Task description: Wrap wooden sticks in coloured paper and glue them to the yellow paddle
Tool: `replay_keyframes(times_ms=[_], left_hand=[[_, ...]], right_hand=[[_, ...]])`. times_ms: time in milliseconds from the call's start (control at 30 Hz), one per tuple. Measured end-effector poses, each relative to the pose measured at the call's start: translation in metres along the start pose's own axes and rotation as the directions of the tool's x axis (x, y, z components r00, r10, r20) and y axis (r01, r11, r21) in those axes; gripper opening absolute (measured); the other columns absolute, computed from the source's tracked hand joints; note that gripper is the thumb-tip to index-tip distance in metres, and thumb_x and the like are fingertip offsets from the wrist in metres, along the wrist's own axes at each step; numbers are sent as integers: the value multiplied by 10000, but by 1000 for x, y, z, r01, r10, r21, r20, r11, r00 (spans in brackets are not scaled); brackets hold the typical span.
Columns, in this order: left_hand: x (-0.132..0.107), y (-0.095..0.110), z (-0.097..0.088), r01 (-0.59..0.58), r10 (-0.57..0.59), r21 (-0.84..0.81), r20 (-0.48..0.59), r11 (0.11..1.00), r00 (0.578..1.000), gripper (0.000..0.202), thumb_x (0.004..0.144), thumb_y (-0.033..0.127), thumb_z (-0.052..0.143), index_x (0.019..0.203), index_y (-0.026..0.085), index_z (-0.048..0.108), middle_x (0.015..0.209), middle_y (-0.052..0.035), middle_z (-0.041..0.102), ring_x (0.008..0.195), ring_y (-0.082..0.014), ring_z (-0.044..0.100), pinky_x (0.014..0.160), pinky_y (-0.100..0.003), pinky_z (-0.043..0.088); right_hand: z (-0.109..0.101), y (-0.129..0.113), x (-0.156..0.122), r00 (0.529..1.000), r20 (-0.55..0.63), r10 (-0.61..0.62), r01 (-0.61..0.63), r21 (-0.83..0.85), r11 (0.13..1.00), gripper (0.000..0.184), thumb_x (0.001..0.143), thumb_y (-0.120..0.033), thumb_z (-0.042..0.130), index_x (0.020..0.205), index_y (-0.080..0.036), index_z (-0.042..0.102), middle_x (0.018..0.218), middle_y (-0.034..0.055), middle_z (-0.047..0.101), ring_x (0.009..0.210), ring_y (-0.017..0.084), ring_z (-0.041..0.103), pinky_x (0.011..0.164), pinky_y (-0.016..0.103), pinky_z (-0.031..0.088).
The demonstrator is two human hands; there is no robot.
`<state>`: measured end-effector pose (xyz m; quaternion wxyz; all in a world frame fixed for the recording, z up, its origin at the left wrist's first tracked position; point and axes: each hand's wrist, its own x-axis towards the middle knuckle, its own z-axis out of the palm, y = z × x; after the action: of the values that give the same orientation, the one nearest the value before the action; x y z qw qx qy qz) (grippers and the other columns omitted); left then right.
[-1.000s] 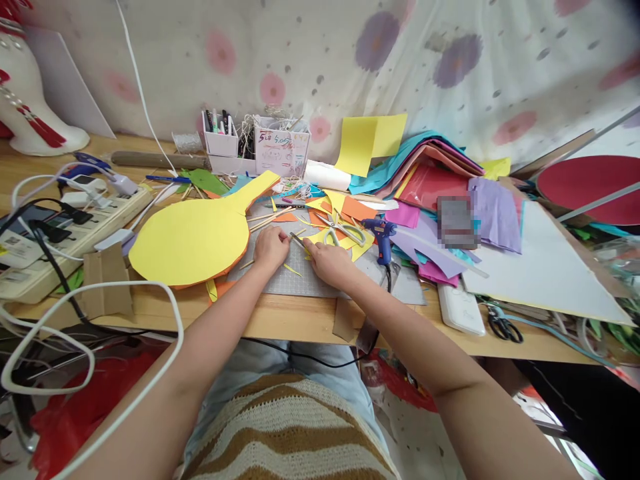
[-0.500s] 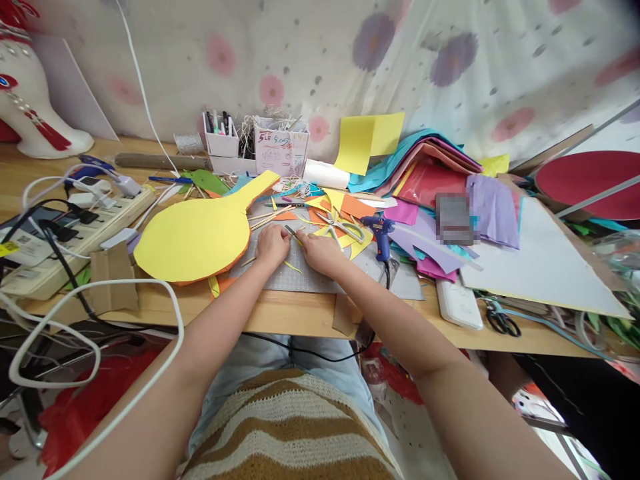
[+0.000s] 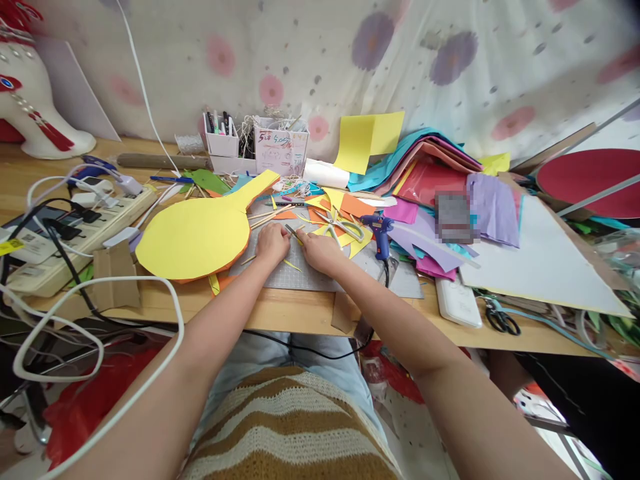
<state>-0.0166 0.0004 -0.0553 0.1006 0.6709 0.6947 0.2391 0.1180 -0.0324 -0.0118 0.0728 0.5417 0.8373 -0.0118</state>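
Both on the grey mat (image 3: 311, 280): right hand (image 3: 320, 253) closed round a slim tool (image 3: 291, 231); left hand (image 3: 273, 245) curled, its hold unclear.

Two bare arms reach forward from the bottom of the view and lean in toward each other. The left arm (image 3: 220, 310) goes up and to the right, and the right arm (image 3: 395, 317) goes up and to the left. Both elbows are a little bent. The left hand (image 3: 273, 244) is curled up with its back on top, so its fingertips are hard to see. The right hand (image 3: 321, 253) is just beside it, back side up, with its fingers pinched together and pointing at the left one.
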Motion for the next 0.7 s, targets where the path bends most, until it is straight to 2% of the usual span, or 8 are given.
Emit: replay_keyframes(times_ms=[200, 433, 700], left_hand=[[-1, 2, -1, 19, -19, -6, 6, 1000, 1000, 98, 749, 250, 511, 725, 187, 583, 868, -77, 610, 872, -206, 555, 762, -318, 419], [1, 0, -1, 21, -21, 5, 16, 1000, 1000, 107, 751, 277, 520, 731, 197, 589, 877, -69, 625, 861, -200, 561, 750, -305, 424], [-2, 2, -3, 0, 0, 17, -1, 1000, 1000, 99, 758, 245, 511, 745, 183, 587, 869, -73, 619, 881, -193, 556, 774, -300, 418]], right_hand=[[5, 8, -19, 1000, 2, -3, 3, 20, 1000, 468, 888, -232, 234, 1354, -189, 237, 1125, 129, 577, 941, 229, 582, 756, 336, 437], [0, -1, 4, 1000, -18, -15, 15, -2, 1000, 445, 885, -198, 223, 1325, -152, 270, 1129, 154, 568, 942, 233, 587, 752, 339, 437], [3, 7, -15, 1000, 4, -4, 4, 9, 1000, 462, 884, -219, 249, 1345, -184, 247, 1133, 132, 574, 944, 237, 587, 759, 339, 438]])
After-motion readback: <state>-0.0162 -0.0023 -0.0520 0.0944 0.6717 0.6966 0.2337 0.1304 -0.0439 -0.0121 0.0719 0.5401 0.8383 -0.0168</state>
